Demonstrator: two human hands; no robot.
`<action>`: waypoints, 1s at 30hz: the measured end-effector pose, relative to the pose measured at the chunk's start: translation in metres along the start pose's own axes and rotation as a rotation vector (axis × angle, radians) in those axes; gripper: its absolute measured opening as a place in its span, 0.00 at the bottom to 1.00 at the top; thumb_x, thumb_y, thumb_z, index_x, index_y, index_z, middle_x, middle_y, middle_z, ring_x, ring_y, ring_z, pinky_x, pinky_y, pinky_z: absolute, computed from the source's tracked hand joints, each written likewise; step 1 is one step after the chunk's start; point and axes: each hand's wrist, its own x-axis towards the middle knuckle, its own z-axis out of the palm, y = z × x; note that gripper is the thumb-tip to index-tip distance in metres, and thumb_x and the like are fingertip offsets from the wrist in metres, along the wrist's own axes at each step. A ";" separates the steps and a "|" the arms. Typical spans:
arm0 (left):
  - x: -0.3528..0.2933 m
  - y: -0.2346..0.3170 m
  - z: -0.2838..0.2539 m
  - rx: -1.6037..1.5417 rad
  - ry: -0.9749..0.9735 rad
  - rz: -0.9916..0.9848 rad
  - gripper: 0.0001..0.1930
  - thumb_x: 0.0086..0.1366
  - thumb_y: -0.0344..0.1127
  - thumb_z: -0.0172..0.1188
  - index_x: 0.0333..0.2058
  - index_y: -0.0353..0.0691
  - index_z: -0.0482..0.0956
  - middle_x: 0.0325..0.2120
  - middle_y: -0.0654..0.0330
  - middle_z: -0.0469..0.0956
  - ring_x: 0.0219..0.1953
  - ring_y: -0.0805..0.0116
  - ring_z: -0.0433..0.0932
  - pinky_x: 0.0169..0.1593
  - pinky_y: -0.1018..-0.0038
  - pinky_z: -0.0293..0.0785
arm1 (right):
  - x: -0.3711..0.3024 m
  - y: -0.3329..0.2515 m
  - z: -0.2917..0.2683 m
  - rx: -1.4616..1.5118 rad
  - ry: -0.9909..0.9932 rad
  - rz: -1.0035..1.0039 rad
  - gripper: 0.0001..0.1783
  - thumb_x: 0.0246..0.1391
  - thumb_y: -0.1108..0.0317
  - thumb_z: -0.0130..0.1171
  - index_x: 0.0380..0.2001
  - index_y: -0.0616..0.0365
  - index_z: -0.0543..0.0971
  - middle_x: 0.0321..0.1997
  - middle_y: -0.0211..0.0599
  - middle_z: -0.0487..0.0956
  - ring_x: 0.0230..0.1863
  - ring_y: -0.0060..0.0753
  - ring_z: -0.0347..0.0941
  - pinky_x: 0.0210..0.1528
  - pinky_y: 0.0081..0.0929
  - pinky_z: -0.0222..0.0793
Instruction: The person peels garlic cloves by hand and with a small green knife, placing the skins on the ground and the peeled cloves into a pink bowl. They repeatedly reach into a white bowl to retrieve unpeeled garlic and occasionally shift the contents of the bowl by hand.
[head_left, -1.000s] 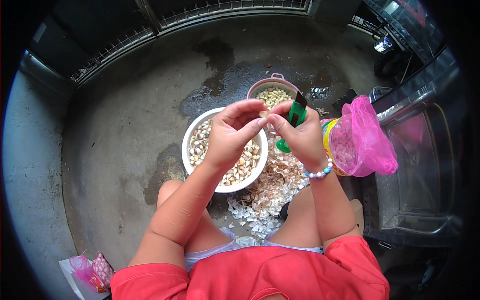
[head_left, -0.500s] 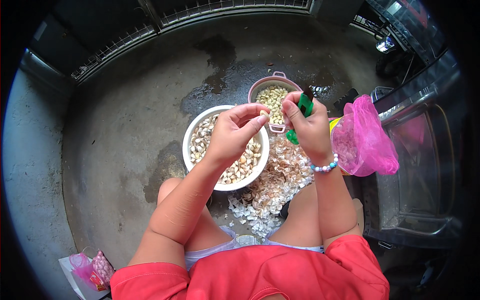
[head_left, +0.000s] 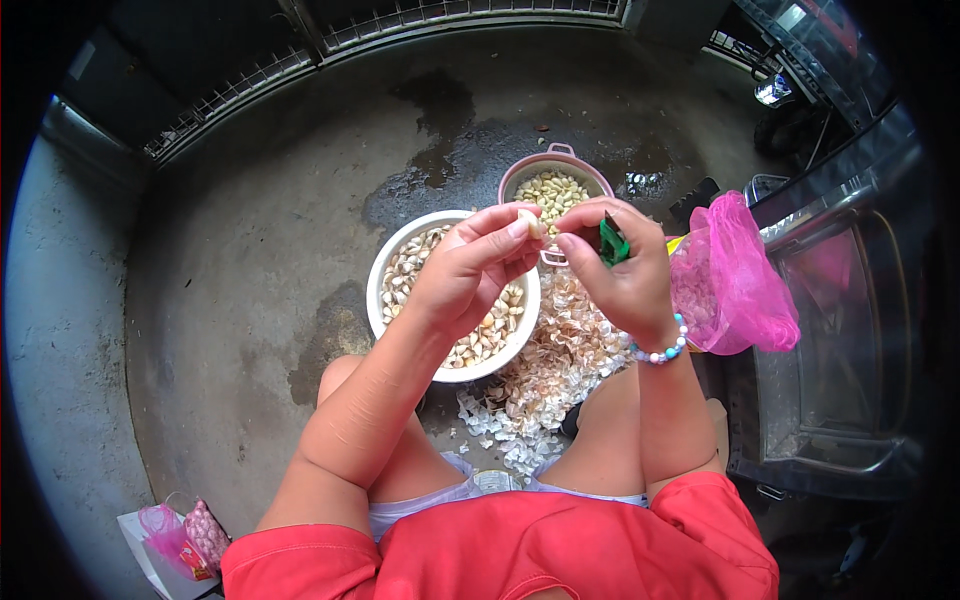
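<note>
Head view: garlic clove (head_left: 533, 226) slants lengthwise up-left.

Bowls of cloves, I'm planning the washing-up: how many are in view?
2: the white bowl, partly under the left hand, and the smaller pink bowl beyond, to its right. Others may be hidden.

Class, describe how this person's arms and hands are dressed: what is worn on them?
The person wears short red sleeves, leaving the forearms bare. The right hand has no glove, and a bracelet of round white, blue and pinkish beads circles its wrist. The left hand is also gloveless, with nothing around its wrist.
</note>
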 end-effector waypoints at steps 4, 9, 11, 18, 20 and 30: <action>-0.002 0.000 0.003 -0.119 -0.016 -0.030 0.14 0.62 0.32 0.53 0.46 0.39 0.69 0.35 0.61 0.76 0.39 0.72 0.74 0.46 0.72 0.68 | -0.002 -0.018 -0.008 -0.150 -0.165 -0.004 0.21 0.45 0.67 0.56 0.43 0.60 0.66 0.36 0.47 0.73 0.35 0.43 0.72 0.37 0.32 0.66; -0.005 -0.001 0.004 -0.170 -0.029 -0.012 0.13 0.63 0.33 0.52 0.46 0.41 0.69 0.36 0.62 0.75 0.38 0.73 0.74 0.45 0.74 0.68 | -0.009 -0.011 0.009 -0.190 -0.203 -0.017 0.23 0.48 0.67 0.55 0.47 0.56 0.62 0.37 0.48 0.73 0.39 0.51 0.71 0.39 0.39 0.66; -0.006 -0.001 0.004 -0.216 -0.046 -0.028 0.12 0.63 0.34 0.51 0.45 0.41 0.69 0.36 0.62 0.75 0.38 0.73 0.74 0.44 0.74 0.68 | -0.009 -0.007 0.014 -0.237 -0.175 -0.078 0.22 0.48 0.68 0.55 0.47 0.54 0.63 0.37 0.46 0.73 0.38 0.50 0.71 0.38 0.38 0.66; -0.008 0.002 0.000 -0.163 -0.004 0.012 0.13 0.62 0.32 0.53 0.45 0.41 0.69 0.37 0.62 0.74 0.39 0.72 0.73 0.45 0.73 0.69 | -0.008 -0.010 0.020 -0.323 -0.151 -0.139 0.22 0.47 0.71 0.55 0.47 0.52 0.65 0.36 0.43 0.74 0.36 0.48 0.72 0.37 0.37 0.67; -0.007 0.002 -0.001 -0.147 0.006 0.024 0.12 0.62 0.33 0.53 0.45 0.41 0.69 0.37 0.62 0.74 0.39 0.72 0.73 0.45 0.73 0.69 | -0.007 -0.011 0.020 -0.358 -0.147 -0.145 0.22 0.47 0.71 0.55 0.48 0.52 0.66 0.36 0.43 0.75 0.37 0.48 0.72 0.37 0.38 0.67; -0.005 -0.001 0.000 -0.076 0.040 0.075 0.10 0.62 0.33 0.53 0.42 0.41 0.72 0.36 0.62 0.75 0.39 0.72 0.73 0.45 0.73 0.68 | -0.006 -0.009 0.017 -0.434 -0.158 -0.152 0.21 0.48 0.71 0.55 0.47 0.51 0.67 0.37 0.42 0.75 0.38 0.47 0.72 0.38 0.37 0.67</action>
